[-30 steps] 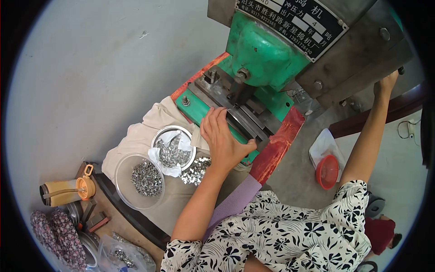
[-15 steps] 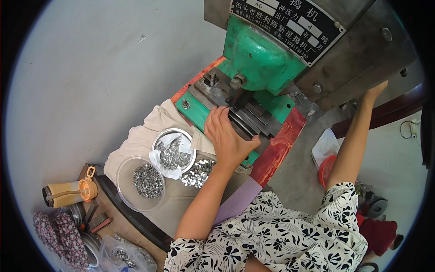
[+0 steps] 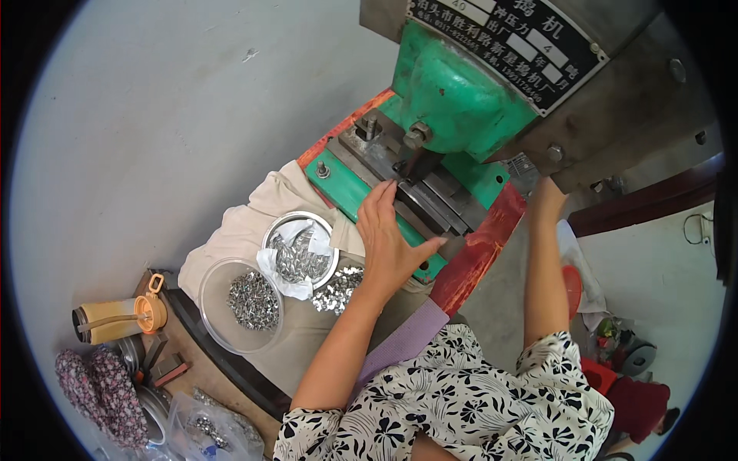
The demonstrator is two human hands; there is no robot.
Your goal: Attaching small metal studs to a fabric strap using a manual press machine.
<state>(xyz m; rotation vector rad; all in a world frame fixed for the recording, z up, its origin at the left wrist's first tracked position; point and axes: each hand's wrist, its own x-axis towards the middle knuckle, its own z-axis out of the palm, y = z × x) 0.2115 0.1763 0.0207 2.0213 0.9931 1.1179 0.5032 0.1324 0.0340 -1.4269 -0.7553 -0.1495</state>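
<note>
My left hand (image 3: 382,242) lies along the front of a steel die (image 3: 430,206) on a green press (image 3: 461,96). Its thumb stretches toward the die's right end, well apart from the fingers, which reach toward the dark punch (image 3: 423,163). Nothing shows in its grasp. On the right, my right hand (image 3: 547,198) reaches up beside the press's dark metal housing (image 3: 615,123). That housing hides its fingers, so what they touch cannot be seen. Left of my left wrist, shiny flat metal pieces (image 3: 338,292) lie in a heap on the cloth.
A steel bowl (image 3: 336,265) with paper and small metal parts stands beside a clear plastic tub (image 3: 206,323) of similar parts, both on beige cloth (image 3: 223,242). Farther left are a yellow bottle (image 3: 115,319) and plastic bags (image 3: 184,422). A red-painted edge (image 3: 480,257) borders the press base.
My right hand has moved left and lower, closer to the press, and its forearm is now more upright. My left hand stays at the die, its fingers slightly shifted. The whole view has shifted slightly.
</note>
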